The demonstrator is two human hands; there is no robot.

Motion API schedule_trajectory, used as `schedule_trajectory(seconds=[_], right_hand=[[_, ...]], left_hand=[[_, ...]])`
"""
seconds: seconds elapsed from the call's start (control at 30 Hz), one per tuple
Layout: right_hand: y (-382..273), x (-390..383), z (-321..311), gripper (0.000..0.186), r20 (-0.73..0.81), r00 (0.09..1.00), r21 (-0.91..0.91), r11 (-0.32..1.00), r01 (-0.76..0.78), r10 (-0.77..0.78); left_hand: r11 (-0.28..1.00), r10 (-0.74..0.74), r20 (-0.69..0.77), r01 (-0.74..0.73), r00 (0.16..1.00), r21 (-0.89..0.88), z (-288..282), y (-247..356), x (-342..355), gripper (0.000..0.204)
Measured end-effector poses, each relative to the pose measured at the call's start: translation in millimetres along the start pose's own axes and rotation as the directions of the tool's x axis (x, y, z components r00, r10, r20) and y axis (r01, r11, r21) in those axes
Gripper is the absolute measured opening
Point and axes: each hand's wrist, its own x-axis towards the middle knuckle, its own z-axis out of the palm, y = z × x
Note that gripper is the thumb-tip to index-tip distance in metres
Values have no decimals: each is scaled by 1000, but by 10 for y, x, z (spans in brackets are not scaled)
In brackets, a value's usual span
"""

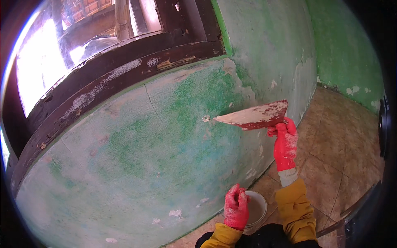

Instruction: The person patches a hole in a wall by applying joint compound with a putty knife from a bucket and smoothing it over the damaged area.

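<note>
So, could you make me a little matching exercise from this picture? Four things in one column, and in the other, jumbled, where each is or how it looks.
Things:
1. Trowel
2. Bucket
3. Window frame
4. Left hand

Places, colours and states:
A. Dark brown, with pale scuffed patches
B. Red-gloved, seen just left of the opening of item 2
C. Held in the right hand, smeared with pale material
D. White, with a round rim

Pairs: 1-C, 2-D, 3-A, 4-B

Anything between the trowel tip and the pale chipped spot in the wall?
Nothing visible: the trowel, in the right hand, points its tip at the pale chipped spot, only green wall showing between.
</note>
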Motion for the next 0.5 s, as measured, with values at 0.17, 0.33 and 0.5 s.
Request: schedule_trajectory(seconds=[0.17, 0.33, 0.5], right_hand=[[-136, 92, -55, 20, 112, 984, 90, 988, 126, -136], [-336, 78, -11, 16, 296, 856, -212, 844, 492, -425], [-455, 172, 19, 18, 386, 816, -106, 858, 503, -430]], left_hand=[[1000, 0, -8, 0, 1000, -20, 33, -52, 6, 30], [1000, 15, -49, -16, 999, -25, 25, -91, 31, 30], [999, 17, -61, -20, 998, -41, 52, -142, 41, 29]])
